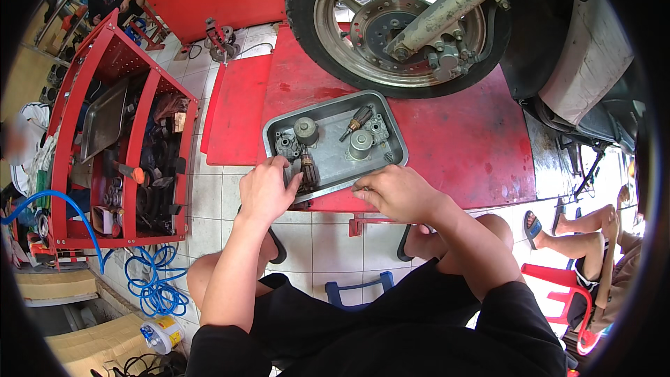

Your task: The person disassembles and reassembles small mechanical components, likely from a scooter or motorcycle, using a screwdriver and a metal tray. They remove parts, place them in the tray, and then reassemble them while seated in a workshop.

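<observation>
**Grey metal tray of motor parts, on the red worktop**

Tray [333, 167] looks stiff, thin-walled; probably light by itself, weighted by its load. Take it by both short-side rims, keep level: loose parts could slide. Round cans [360, 144] look dense and smooth, maybe slick if oily; hold around the barrel. Rotors [356, 122] are likely the fragile bit: grip the core, spare the copper windings.

Looks: tray rectangular, rounded corners, dull grey. Two squat cans, two dark rotors with coppery bands, two rough grey castings [377, 129], small dark piece [389, 158] near the right wall.

Left hand [268, 188] at the front-left corner by one rotor: thumb and forefinger apart, can't tell if clamped on anything. Right hand [399, 191] at the front rim: fingers bunched, can't tell what's between.

Outward: worktop [474, 157], wheel [412, 87] behind, red tool cart [129, 232] left.
</observation>
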